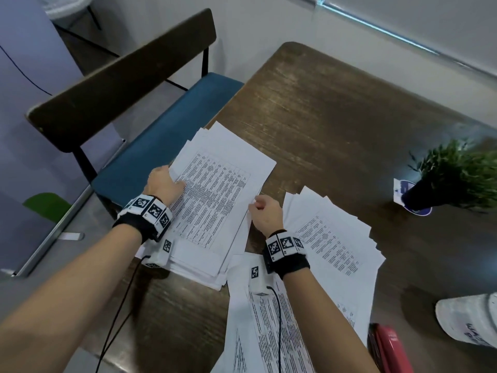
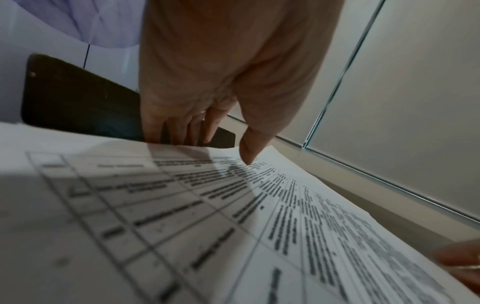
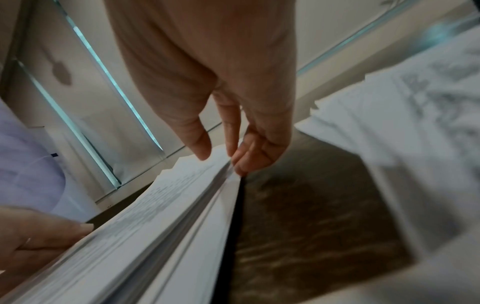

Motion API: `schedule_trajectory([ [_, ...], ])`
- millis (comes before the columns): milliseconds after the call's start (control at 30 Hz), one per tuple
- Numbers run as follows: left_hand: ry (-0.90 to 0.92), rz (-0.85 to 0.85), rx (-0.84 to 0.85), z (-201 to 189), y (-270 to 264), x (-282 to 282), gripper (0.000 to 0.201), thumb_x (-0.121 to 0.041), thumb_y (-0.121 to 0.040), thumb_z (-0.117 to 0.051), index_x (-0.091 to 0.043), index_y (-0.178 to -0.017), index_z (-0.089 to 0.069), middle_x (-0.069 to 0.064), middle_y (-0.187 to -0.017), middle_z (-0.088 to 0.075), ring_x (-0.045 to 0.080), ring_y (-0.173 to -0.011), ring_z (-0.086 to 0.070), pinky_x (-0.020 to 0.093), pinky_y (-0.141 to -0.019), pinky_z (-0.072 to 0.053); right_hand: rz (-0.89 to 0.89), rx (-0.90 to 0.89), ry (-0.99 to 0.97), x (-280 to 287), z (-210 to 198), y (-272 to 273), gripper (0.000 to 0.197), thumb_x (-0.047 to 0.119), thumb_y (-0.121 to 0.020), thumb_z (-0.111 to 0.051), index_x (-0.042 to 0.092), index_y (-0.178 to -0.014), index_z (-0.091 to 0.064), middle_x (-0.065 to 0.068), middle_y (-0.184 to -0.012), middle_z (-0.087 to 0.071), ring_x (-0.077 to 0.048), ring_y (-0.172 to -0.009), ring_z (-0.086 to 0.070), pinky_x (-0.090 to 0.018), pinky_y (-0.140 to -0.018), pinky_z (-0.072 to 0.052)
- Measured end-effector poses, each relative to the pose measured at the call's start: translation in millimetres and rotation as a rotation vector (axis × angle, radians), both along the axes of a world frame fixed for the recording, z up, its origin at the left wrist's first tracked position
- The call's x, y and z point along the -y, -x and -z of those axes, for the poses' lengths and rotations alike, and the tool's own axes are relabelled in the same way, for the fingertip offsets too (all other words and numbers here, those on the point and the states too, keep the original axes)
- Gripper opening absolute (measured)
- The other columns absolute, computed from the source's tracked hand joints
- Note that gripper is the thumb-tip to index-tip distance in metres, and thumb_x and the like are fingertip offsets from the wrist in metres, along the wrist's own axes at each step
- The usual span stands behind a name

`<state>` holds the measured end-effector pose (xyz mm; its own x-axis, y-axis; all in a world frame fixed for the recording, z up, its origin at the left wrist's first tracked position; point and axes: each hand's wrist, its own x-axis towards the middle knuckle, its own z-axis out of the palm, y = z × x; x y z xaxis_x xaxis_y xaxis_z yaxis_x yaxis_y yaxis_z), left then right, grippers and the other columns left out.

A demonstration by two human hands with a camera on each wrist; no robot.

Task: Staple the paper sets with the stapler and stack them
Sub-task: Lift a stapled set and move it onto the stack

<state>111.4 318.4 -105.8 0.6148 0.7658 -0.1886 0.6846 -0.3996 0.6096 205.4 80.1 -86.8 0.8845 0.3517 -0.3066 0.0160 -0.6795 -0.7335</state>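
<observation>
Dark wood worktop [image 1: 336, 117] against a pale wall, blue-seated chair [image 1: 166, 125] pulled up at its left edge. Three loose lots of printed sheets: left stack [image 1: 215, 200], fanned pile [image 1: 338, 238] to its right, more sheets [image 1: 258, 319] near the front edge.

Left hand [image 1: 164, 184] sits at the left stack's outer edge, thumb [image 2: 249, 152] pressing on the top page, fingers curled over and behind the edge. Right hand [image 1: 265, 214] pinches the stack's opposite edge, thumb on top, fingers [image 3: 249, 158] under a few sheets. Probably gripping both sides to square up or lift off one set; which one can't be told.

Red stapler [image 1: 387, 348] lies at the front right corner, well apart from both hands, untouched. No staple visible on any set; too blurred to be sure.

Containers: dark pot [image 1: 419, 197] holding a green plant [image 1: 462, 170], far right. White object [image 1: 468, 319] at right edge, unclear what it is.
</observation>
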Motion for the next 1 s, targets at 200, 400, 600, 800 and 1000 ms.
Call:
schedule_trajectory([
  [200,0.006,0.108,0.184,-24,31,58,0.035,-0.012,-0.090,-0.063,-0.009,-0.125,-0.062,0.013,-0.136,-0.052,0.026,-0.120,-0.053,0.029,-0.102,-0.039,-0.007,0.076,-0.014,63,-9,35,0.029,0.013,-0.093,-0.056,0.010,-0.122,-0.062,-0.006,-0.093,-0.067,-0.017,-0.094,-0.059,-0.024,-0.091,-0.044],
  [400,0.053,0.460,0.293,-28,67,137,0.019,-0.007,-0.089,-0.064,-0.016,-0.104,-0.071,-0.002,-0.110,-0.065,0.015,-0.106,-0.058,0.024,-0.097,-0.040,0.015,0.161,0.011,128,2,83,0.028,0.013,-0.095,-0.055,0.009,-0.121,-0.065,-0.006,-0.114,-0.068,-0.014,-0.103,-0.061,-0.013,-0.090,-0.038],
  [600,0.000,0.795,-0.057,-16,85,197,0.044,-0.028,-0.088,-0.067,-0.019,-0.130,-0.058,0.002,-0.133,-0.055,0.020,-0.119,-0.051,0.039,-0.104,-0.041,-0.119,0.207,0.241,175,17,110,0.041,0.016,-0.085,-0.067,0.011,-0.126,-0.060,-0.010,-0.132,-0.056,-0.025,-0.123,-0.049,-0.038,-0.103,-0.041],
  [800,0.039,0.633,-0.130,-14,95,227,0.080,-0.027,-0.076,-0.080,-0.009,-0.141,-0.038,0.013,-0.140,-0.041,0.030,-0.128,-0.041,0.038,-0.106,-0.036,0.049,0.141,0.472,204,17,132,0.093,0.057,-0.074,-0.074,0.015,-0.146,-0.034,-0.012,-0.157,-0.020,-0.028,-0.145,-0.017,-0.046,-0.117,-0.023],
  [1000,0.159,0.521,-0.104,-14,102,238,0.073,-0.013,-0.080,-0.078,-0.010,-0.142,-0.039,0.017,-0.129,-0.057,0.032,-0.119,-0.053,0.038,-0.097,-0.042,0.023,0.126,0.460,222,12,137,0.082,0.051,-0.081,-0.071,0.015,-0.146,-0.037,-0.010,-0.157,-0.022,-0.025,-0.144,-0.021,-0.041,-0.117,-0.026],
])
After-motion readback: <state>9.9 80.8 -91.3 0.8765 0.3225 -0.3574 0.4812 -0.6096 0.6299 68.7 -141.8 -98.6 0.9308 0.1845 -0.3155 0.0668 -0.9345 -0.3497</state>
